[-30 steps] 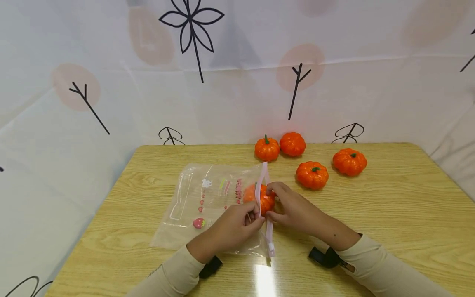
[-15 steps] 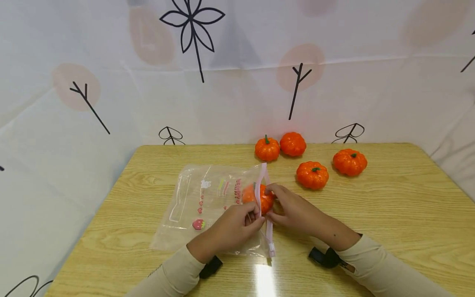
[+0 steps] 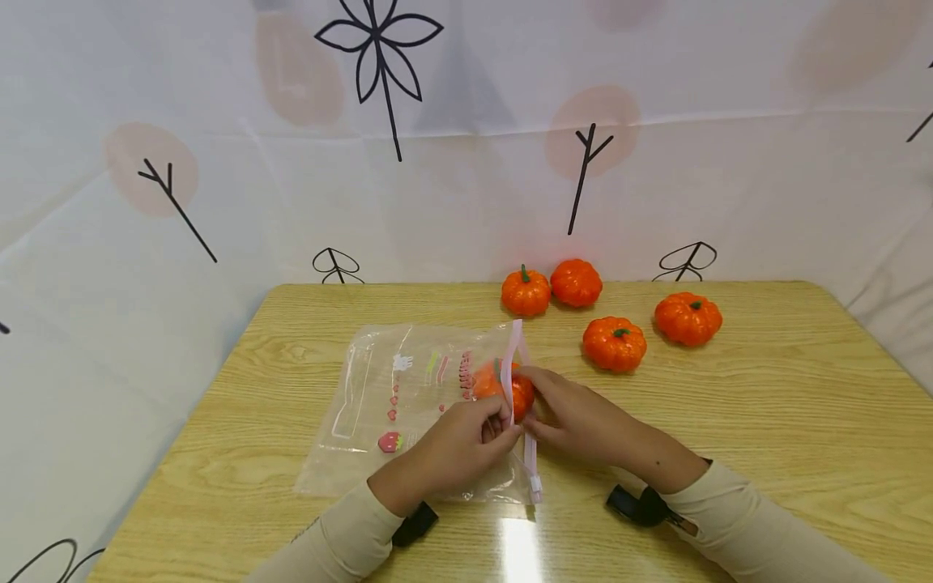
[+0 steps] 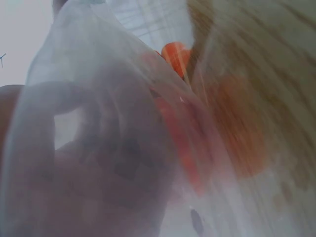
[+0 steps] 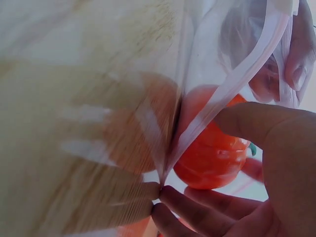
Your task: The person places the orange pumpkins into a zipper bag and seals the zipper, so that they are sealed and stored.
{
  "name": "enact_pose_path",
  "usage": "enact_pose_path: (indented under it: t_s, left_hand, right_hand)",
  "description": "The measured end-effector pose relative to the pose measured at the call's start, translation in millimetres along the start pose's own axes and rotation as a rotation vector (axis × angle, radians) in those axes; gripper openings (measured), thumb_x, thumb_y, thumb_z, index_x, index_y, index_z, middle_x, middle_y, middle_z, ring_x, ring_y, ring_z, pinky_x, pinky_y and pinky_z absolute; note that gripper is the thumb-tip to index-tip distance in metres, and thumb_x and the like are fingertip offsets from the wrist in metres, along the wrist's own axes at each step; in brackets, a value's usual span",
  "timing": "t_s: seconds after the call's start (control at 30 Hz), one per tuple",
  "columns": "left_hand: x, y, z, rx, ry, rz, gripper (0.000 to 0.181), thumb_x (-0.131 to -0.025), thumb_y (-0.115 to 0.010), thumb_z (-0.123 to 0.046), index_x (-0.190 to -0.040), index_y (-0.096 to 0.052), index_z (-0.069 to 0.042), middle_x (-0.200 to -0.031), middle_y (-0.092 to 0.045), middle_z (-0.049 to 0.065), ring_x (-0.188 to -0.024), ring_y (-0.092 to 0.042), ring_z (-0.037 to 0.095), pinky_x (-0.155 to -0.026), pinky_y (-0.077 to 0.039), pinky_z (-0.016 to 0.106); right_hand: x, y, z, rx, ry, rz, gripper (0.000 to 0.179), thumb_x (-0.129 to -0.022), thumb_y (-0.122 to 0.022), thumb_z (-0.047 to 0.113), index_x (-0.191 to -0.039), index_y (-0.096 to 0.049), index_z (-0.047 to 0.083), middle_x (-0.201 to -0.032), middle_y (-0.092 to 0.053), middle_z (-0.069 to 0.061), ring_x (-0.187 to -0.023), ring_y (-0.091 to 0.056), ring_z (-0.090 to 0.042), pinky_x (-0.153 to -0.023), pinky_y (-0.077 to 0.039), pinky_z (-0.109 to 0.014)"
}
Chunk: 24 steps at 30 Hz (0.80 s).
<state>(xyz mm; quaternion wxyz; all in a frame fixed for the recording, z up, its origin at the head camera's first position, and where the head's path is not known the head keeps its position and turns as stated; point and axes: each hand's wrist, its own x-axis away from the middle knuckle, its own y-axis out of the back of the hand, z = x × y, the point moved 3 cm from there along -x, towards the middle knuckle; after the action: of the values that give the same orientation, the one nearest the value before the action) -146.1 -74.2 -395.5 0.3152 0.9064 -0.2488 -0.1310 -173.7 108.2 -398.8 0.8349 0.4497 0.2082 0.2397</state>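
Note:
A clear zip bag (image 3: 364, 389) with pink strips along its mouth and printed strawberry pictures lies flat, its mouth to the right. My left hand (image 3: 455, 445) pinches the near part of the mouth's pink edge. Partly inside that mouth sits a small orange pumpkin (image 3: 522, 397), its left part seen through the plastic. My right hand (image 3: 583, 417) grips the pumpkin from the right; in the right wrist view its thumb presses the orange skin (image 5: 212, 158) beside the strip. Cloudy film covers much of the left wrist view, with the left hand (image 4: 98, 148) blurred behind it.
Several more small pumpkins stand toward the back of the wooden table (image 3: 765, 453): two at the far edge (image 3: 526, 293), one nearer (image 3: 615, 344) and one farther right (image 3: 688, 319). A white zip slider (image 3: 535, 484) sits at the bag's near corner. A patterned cloth hangs behind.
The pumpkin has shifted slightly left, deeper into the bag's mouth, and my right hand's fingers have moved with it. My left hand stays on the pink edge.

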Motion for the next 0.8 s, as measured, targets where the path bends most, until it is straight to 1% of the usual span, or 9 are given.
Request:
enact_pose_path:
  t_s: [0.1,0.17,0.3,0.4,0.6,0.67,0.73,0.8]
  left_hand:
    - [-0.1,-0.4,0.5,-0.001,-0.004,-0.003,0.017,-0.098,-0.062,-0.021,-0.083,-0.055,-0.017,-0.071,-0.05,-0.009,-0.062,-0.044,0.001,-0.057,-0.039,0.017]
    - [-0.2,-0.6,0.9,0.0,-0.005,-0.004,0.017,-0.098,-0.062,-0.021,-0.083,-0.055,-0.017,-0.071,-0.05,-0.009,-0.062,-0.044,0.001,-0.057,-0.038,0.017]
    - [-0.9,-0.7,1.9,-0.003,-0.017,-0.009,0.018,-0.098,-0.062,-0.021,-0.082,-0.055,-0.018,-0.07,-0.049,-0.009,-0.062,-0.044,0.0,-0.056,-0.038,0.016]
    - [-1.2,-1.0,2.7,-0.009,-0.025,-0.014,0.018,-0.097,-0.063,-0.022,-0.082,-0.055,-0.018,-0.07,-0.049,-0.009,-0.061,-0.043,0.0,-0.056,-0.037,0.016]
    - [-1.5,-1.5,3.5,-0.015,-0.028,-0.016,0.018,-0.098,-0.063,-0.022,-0.082,-0.055,-0.017,-0.07,-0.05,-0.01,-0.061,-0.043,0.0,-0.056,-0.037,0.016]
    - [-1.8,-1.2,3.0,-0.018,-0.029,-0.017,0.018,-0.098,-0.063,-0.022,-0.082,-0.055,-0.017,-0.07,-0.05,-0.01,-0.061,-0.043,0.0,-0.056,-0.037,0.016]
    - [-2.1,-1.0,2.9,-0.024,-0.029,-0.021,0.018,-0.098,-0.063,-0.023,-0.083,-0.056,-0.018,-0.069,-0.05,-0.01,-0.061,-0.043,0.0,-0.056,-0.037,0.016]
    - [-2.2,-0.7,2.8,-0.036,-0.025,-0.026,0.017,-0.098,-0.062,-0.023,-0.083,-0.056,-0.018,-0.069,-0.049,-0.011,-0.061,-0.043,0.0,-0.056,-0.037,0.017]
  right_hand:
    - [-0.8,0.0,-0.4,0.002,0.005,-0.023,0.049,-0.092,-0.069,0.019,-0.133,-0.044,0.01,-0.121,-0.065,-0.006,-0.104,-0.063,-0.016,-0.092,-0.055,-0.038]
    - [-1.2,0.1,-1.1,-0.001,0.003,-0.03,0.041,-0.092,-0.069,0.018,-0.124,-0.045,0.011,-0.111,-0.065,-0.002,-0.095,-0.063,-0.013,-0.085,-0.055,-0.033]
    - [-2.1,-0.2,-1.9,-0.004,0.004,-0.013,0.03,-0.091,-0.07,0.018,-0.111,-0.048,0.013,-0.092,-0.06,0.002,-0.081,-0.055,-0.011,-0.071,-0.047,-0.024]
    - [-2.5,-0.7,-2.1,-0.006,0.011,0.002,0.027,-0.091,-0.071,0.018,-0.107,-0.049,0.014,-0.085,-0.056,0.002,-0.076,-0.05,-0.011,-0.065,-0.042,-0.022]
    - [-1.6,-0.7,-1.8,0.01,0.027,0.009,0.026,-0.092,-0.07,0.019,-0.108,-0.05,0.016,-0.084,-0.053,0.003,-0.076,-0.048,-0.009,-0.065,-0.039,-0.022]
    - [-1.4,-0.5,-1.6,0.016,0.027,0.011,0.026,-0.092,-0.07,0.02,-0.11,-0.051,0.017,-0.086,-0.054,0.003,-0.078,-0.049,-0.01,-0.066,-0.04,-0.023]
    - [-1.0,-0.3,-1.4,0.024,0.026,0.015,0.026,-0.093,-0.069,0.021,-0.111,-0.051,0.018,-0.088,-0.055,0.004,-0.08,-0.051,-0.011,-0.069,-0.041,-0.024]
    - [-0.9,-0.4,-1.2,0.031,0.023,0.021,0.027,-0.093,-0.069,0.022,-0.114,-0.052,0.02,-0.093,-0.058,0.005,-0.085,-0.053,-0.011,-0.074,-0.046,-0.027]
